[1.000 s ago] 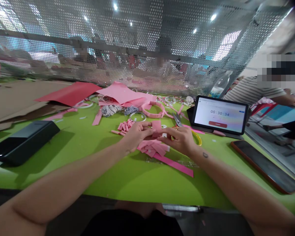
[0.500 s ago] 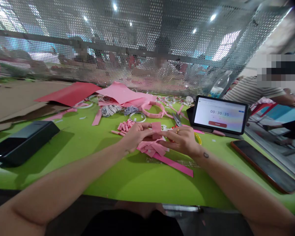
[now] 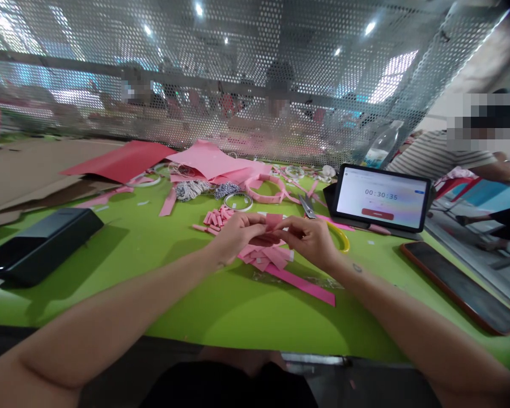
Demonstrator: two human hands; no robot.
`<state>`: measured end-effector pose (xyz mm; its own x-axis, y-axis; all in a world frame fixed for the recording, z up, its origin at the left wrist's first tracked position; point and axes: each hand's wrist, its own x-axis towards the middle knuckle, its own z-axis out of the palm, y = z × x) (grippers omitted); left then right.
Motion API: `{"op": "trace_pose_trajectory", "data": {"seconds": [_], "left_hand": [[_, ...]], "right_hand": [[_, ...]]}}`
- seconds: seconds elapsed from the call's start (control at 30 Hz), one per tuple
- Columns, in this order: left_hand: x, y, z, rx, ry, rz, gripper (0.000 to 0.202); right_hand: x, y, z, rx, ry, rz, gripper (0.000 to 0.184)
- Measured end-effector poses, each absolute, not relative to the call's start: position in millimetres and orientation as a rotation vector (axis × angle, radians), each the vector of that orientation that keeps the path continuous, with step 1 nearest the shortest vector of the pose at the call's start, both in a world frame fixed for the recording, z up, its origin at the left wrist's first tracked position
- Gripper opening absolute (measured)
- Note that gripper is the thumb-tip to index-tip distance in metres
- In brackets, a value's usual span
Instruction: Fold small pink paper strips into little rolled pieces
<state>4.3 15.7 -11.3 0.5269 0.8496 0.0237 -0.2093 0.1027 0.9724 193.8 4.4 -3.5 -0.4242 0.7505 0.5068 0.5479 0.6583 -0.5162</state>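
Fingers (image 3: 257, 237) of both hands close on a pink strip (image 3: 273, 221), pinching it above the middle of the green worktop (image 3: 238, 309). Along the far edge lie a red sheet (image 3: 119, 161) and a pink sheet (image 3: 212, 160). A tablet (image 3: 382, 198) stands far right, a phone (image 3: 461, 286) lies along the right edge. Below the left hand (image 3: 238, 235) and right hand (image 3: 308, 238) lies a heap of pink pieces (image 3: 263, 256); scissors (image 3: 307, 207) lie just beyond the right hand.
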Motion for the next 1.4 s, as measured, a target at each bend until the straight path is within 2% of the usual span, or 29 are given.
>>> {"op": "trace_pose_trajectory", "data": {"seconds": [0.57,0.83,1.2,1.4], "left_hand": [[4.9,16.1,-13.5,1.184,0.58,0.929,0.022],[7.1,15.8,-14.8,1.212,0.588,0.929,0.019],[5.2,17.5,-14.7,1.202,0.648,0.93,0.015],[5.6,15.8,-11.6,1.224,0.66,0.92,0.014]], "right_hand": [[187.7,2.0,-5.6,-1.048,-2.033,0.382,0.012],[186.8,1.2,-4.4,-1.055,-2.062,0.378,0.012],[197.8,7.7,-10.4,-0.932,-2.184,-0.042,0.017],[199.2,8.0,-11.7,-0.952,-2.184,-0.1,0.019]]}}
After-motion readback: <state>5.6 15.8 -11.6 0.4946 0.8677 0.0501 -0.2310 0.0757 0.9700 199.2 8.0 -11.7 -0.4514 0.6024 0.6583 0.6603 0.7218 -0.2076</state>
